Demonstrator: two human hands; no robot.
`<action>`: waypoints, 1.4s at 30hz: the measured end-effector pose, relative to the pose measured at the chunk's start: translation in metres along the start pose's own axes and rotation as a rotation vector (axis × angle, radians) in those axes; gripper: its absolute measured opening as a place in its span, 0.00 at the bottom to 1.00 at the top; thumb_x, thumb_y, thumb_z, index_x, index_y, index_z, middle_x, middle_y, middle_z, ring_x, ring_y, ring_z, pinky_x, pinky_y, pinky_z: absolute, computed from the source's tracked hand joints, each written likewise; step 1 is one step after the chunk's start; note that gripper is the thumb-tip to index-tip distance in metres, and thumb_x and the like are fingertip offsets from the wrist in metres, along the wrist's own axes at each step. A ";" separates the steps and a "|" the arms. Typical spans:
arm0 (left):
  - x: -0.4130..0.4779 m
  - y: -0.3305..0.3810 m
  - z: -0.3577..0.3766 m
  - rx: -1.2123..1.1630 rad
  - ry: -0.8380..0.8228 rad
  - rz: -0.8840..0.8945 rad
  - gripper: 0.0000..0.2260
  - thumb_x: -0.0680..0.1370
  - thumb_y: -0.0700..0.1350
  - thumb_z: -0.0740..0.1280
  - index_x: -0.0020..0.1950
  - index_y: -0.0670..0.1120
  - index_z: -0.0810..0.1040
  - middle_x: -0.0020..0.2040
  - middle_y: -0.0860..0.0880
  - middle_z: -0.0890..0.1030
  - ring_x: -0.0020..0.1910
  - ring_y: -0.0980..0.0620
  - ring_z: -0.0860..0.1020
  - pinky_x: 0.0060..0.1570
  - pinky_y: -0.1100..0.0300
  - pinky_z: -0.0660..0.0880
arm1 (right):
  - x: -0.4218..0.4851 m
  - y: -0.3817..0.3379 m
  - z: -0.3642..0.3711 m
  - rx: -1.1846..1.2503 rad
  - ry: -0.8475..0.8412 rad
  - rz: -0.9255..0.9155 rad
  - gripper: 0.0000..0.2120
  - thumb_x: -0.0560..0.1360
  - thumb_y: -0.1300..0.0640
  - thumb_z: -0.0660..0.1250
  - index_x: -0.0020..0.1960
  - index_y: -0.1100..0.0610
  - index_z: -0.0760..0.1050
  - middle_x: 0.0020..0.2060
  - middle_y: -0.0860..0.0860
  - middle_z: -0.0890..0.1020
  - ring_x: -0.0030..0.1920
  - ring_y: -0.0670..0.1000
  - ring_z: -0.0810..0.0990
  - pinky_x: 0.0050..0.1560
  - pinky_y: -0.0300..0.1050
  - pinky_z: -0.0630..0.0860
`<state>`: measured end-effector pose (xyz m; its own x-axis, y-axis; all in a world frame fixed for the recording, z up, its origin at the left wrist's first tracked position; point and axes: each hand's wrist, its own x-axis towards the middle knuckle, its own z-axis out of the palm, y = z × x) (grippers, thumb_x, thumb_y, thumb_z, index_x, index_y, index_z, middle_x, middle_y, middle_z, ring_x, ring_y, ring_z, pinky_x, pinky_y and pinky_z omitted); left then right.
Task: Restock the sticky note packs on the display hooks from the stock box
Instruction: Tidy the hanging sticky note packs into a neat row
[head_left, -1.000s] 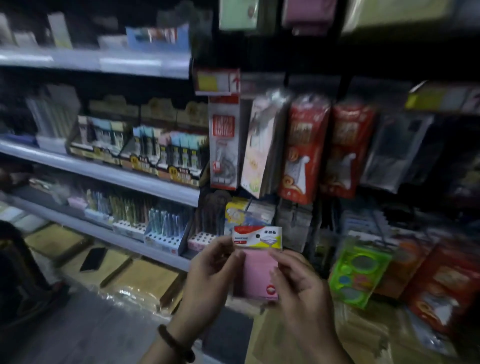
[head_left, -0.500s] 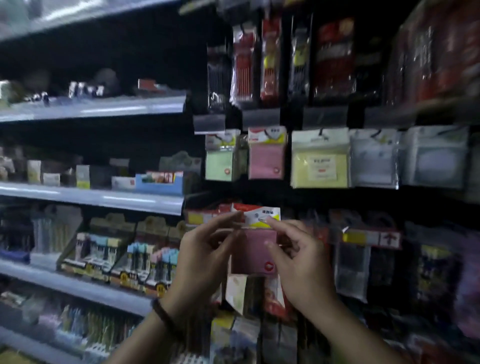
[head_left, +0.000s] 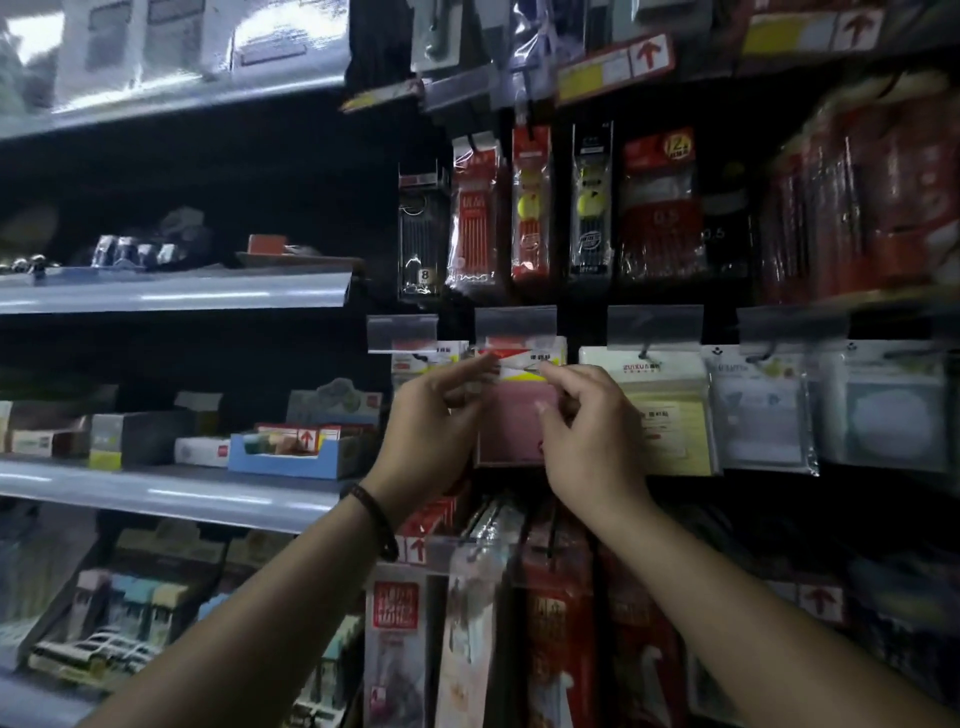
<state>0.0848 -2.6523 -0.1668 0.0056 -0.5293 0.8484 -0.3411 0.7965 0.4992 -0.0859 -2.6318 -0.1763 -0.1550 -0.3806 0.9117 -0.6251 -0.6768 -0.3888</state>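
Observation:
A pink sticky note pack (head_left: 511, 426) with a red, white and yellow header card is held up at a display hook under a clear price tag holder (head_left: 515, 323). My left hand (head_left: 434, 421) pinches the header's left side. At the header's right side, my right hand (head_left: 582, 426) grips it with thumb and fingers. Whether the pack's hole is on the hook is hidden. A pack on the hook to the left (head_left: 426, 358) is mostly covered by my left hand. A yellow sticky note pack (head_left: 670, 415) hangs just right. The stock box is out of view.
White and grey note packs (head_left: 758, 410) hang further right. Pen packs (head_left: 530, 208) hang on the row above, red packs (head_left: 556, 623) on the row below. Grey shelves (head_left: 171, 291) with boxed stationery, including a blue box (head_left: 291, 457), run along the left.
Both hands have lifted the pink pack from waist height up to the sticky note hook row. The camera has tilted upward with them.

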 end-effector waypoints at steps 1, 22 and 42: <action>0.003 -0.002 0.003 -0.029 0.008 0.002 0.17 0.83 0.37 0.70 0.71 0.48 0.82 0.62 0.55 0.86 0.61 0.57 0.84 0.62 0.47 0.83 | 0.002 0.002 0.002 -0.009 0.018 -0.011 0.21 0.80 0.63 0.71 0.71 0.49 0.80 0.56 0.42 0.81 0.54 0.44 0.81 0.58 0.43 0.81; 0.018 -0.011 0.017 0.152 -0.027 0.140 0.19 0.85 0.35 0.65 0.75 0.47 0.77 0.66 0.53 0.75 0.63 0.59 0.77 0.63 0.57 0.81 | 0.016 -0.014 0.012 -0.271 0.018 0.021 0.20 0.82 0.61 0.66 0.73 0.49 0.76 0.62 0.44 0.77 0.55 0.50 0.80 0.54 0.46 0.80; 0.016 -0.030 0.032 0.391 -0.003 0.158 0.24 0.83 0.44 0.70 0.79 0.50 0.72 0.72 0.45 0.70 0.67 0.47 0.74 0.69 0.58 0.74 | -0.027 -0.019 0.022 -0.551 -0.367 0.003 0.42 0.80 0.51 0.67 0.86 0.56 0.48 0.81 0.57 0.27 0.83 0.60 0.30 0.85 0.59 0.44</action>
<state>0.0653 -2.6936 -0.1740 -0.0778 -0.4104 0.9086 -0.6689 0.6973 0.2577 -0.0534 -2.6227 -0.1964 0.0523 -0.6378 0.7685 -0.9401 -0.2910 -0.1775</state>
